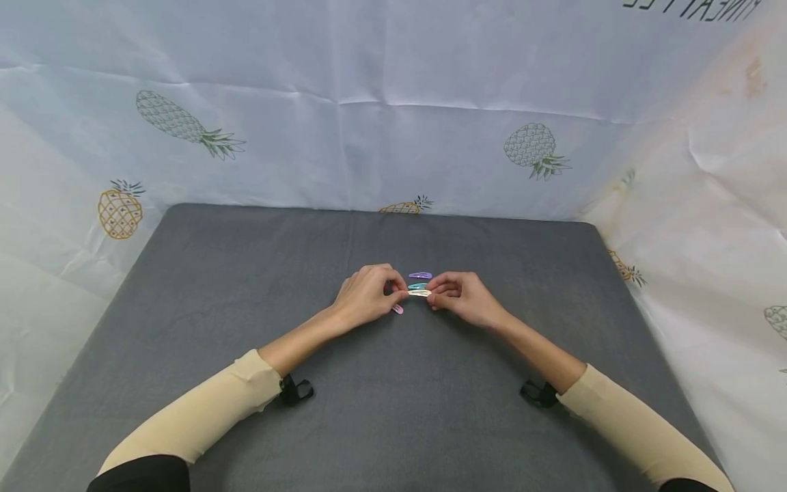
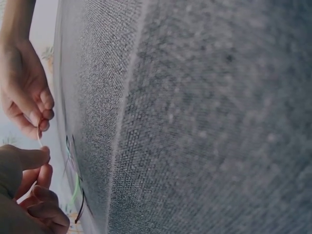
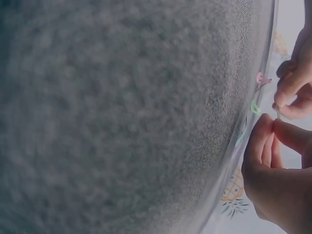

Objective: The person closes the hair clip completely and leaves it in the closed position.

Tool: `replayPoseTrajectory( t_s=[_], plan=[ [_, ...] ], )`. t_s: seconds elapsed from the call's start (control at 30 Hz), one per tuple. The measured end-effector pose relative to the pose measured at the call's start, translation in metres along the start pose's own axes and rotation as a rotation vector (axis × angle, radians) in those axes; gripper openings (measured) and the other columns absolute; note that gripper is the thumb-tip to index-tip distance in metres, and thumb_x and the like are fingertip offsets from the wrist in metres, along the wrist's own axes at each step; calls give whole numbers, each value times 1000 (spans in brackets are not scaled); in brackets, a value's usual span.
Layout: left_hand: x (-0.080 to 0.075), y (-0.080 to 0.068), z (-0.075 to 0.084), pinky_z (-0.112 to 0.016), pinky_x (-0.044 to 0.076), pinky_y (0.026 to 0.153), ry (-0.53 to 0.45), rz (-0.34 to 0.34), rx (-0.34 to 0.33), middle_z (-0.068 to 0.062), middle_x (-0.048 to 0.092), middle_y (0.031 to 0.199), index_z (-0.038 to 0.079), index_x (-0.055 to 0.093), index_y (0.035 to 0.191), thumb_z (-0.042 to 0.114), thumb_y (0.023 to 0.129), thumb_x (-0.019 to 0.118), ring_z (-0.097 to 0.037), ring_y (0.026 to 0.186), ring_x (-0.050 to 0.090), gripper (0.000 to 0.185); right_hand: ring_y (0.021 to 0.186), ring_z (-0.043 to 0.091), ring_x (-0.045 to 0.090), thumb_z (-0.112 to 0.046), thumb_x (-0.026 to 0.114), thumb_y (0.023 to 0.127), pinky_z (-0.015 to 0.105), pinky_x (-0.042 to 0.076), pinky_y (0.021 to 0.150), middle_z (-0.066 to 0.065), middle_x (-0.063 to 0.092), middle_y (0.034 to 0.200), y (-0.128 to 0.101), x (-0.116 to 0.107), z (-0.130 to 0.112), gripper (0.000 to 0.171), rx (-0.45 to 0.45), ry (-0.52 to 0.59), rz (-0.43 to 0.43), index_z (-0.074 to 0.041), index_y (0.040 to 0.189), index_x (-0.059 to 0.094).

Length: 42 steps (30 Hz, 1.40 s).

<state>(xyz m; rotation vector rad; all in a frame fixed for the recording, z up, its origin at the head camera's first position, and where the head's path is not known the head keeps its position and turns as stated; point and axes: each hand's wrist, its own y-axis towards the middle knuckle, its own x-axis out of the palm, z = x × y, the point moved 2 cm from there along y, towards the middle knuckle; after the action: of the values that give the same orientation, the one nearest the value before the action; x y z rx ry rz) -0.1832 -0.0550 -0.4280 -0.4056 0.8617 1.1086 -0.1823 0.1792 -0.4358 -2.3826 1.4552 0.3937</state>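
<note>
Over the middle of the grey table (image 1: 246,287), a cream hair clip (image 1: 420,293) is pinched at its two ends by both hands. My left hand (image 1: 402,294) holds its left end between thumb and forefinger, and my right hand (image 1: 432,295) holds its right end. Just behind it lie a teal clip (image 1: 418,285) and a purple clip (image 1: 420,275). A pink clip (image 1: 397,309) peeks out under my left hand. The left wrist view shows the cream clip (image 2: 39,139) edge-on between the two hands. In the right wrist view the pink clip (image 3: 262,78) and a green clip (image 3: 254,107) lie on the cloth.
A white sheet with pineapple prints (image 1: 393,102) hangs behind and on both sides of the table. Black wrist straps (image 1: 296,390) sit at both cream sleeves. The table's far edge (image 1: 381,210) runs close behind the clips.
</note>
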Motion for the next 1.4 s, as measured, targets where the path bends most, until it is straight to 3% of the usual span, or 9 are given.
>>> replayPoseTrajectory(
  t_s=[0.13,0.5,0.77,1.07,1.3,1.4],
  plan=[
    [1,1,0,-27,39,54,-2,-13,-4,9,71,89,24,81,90,25,97,84,-8,66,54,7,93,23,79,1,70,102,29,65,81,26,78,111,-1,-1,-1,24,4,-35,-3,10,124,71],
    [4,5,-3,-24,39,57,-41,-37,3,6,72,85,21,83,90,25,96,85,-7,68,55,7,84,18,72,-4,73,101,21,59,74,19,77,102,1,-6,0,17,-26,-122,-13,4,115,76],
    [7,9,-6,-24,34,54,-49,-54,-33,7,62,78,20,84,87,25,94,86,-6,65,50,8,79,10,67,-4,77,99,20,54,71,13,77,96,5,-6,3,12,-14,-155,-25,1,109,79],
    [11,13,-9,-25,33,53,-69,-69,-59,6,63,75,19,84,86,23,94,86,-7,63,50,9,78,12,65,-6,77,99,21,53,69,15,76,96,9,-6,4,15,-12,-175,-42,3,111,78],
    [38,29,-45,-25,36,49,-37,-73,-39,14,63,71,33,81,81,33,93,86,-5,60,54,13,79,15,64,-6,77,99,21,51,69,17,76,96,8,-7,2,15,0,-178,-38,4,111,77],
    [38,29,-44,-26,36,49,-38,-82,-51,14,63,70,33,81,82,34,94,86,-6,60,54,13,79,15,65,-6,77,99,21,52,69,17,76,97,8,-6,2,15,4,-183,-37,3,111,78]
  ],
)
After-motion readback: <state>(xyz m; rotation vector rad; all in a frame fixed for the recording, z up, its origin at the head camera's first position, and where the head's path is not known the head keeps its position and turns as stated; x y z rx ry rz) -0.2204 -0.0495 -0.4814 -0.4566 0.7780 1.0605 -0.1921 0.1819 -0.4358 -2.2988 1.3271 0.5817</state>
